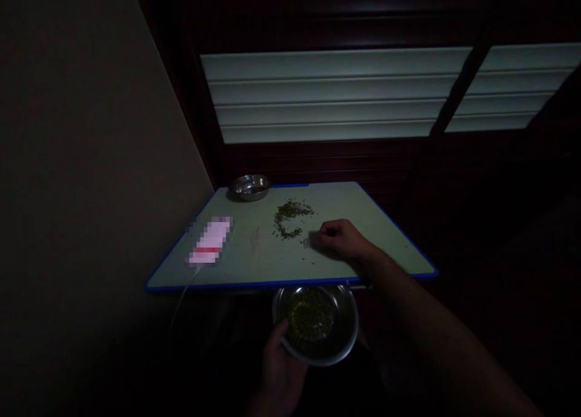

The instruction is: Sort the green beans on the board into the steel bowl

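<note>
Below the table's front edge, my left hand (282,371) grips a metal bowl (353,320) by its left rim, thumb over the edge. Small greenish grains, perhaps mung beans (313,314), cover the bottom of that bowl. My right hand (342,238) is closed just above the tabletop, fingertips pinched together and pointing left. A small clear item (307,242) shows at its fingertips, too dim to name. Left of this hand, loose greenish grains (290,214) lie scattered in a curved patch, with a few strays closer to the front edge.
The pale tabletop (245,269) has a blue rim. A second metal bowl (250,188) stands at its back left corner. At the left lies a blurred-out phone (209,242) with a white cable (181,299) hanging off the edge. A wall and dark slatted panels enclose the table.
</note>
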Demonstrator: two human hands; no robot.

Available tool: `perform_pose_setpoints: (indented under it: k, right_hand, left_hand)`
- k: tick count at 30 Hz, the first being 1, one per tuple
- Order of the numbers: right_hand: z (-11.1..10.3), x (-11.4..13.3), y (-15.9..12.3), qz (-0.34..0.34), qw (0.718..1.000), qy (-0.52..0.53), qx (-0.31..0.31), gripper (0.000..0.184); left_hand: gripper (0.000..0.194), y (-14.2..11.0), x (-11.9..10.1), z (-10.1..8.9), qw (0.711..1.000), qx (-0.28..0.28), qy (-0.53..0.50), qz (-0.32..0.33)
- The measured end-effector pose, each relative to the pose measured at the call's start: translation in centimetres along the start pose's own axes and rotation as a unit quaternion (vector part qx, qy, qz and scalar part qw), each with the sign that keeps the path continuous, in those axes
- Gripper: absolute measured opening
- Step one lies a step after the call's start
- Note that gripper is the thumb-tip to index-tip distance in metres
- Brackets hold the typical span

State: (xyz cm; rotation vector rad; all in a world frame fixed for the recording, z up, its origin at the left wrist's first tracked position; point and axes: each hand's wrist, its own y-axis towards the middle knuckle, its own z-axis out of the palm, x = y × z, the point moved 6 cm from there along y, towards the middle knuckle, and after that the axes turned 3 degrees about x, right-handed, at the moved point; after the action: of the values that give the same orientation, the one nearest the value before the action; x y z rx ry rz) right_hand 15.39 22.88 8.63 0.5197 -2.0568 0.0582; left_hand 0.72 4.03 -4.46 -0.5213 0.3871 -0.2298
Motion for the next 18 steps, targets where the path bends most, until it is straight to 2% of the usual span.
perform_pose_setpoints:
  k: [9,14,18]
  right_hand:
    - [0.12,-0.09,-0.04,0.003,1.000,0.016,0.010,0.022]
    - [0.64,0.00,-0.22,0.019,0.998,0.038,0.039,0.026]
    - [0.66,-0.02,-0.30,0.023,0.998,0.041,0.035,0.026]
  left_hand:
    - [0.033,0.02,-0.04,-0.06,1.000,-0.014,0.004,-0.006]
    - [0.037,0.10,0.01,-0.02,1.000,0.006,-0.007,-0.001]
    - [0.042,0.36,0.15,-0.38,1.000,0.018,-0.016,-0.004]
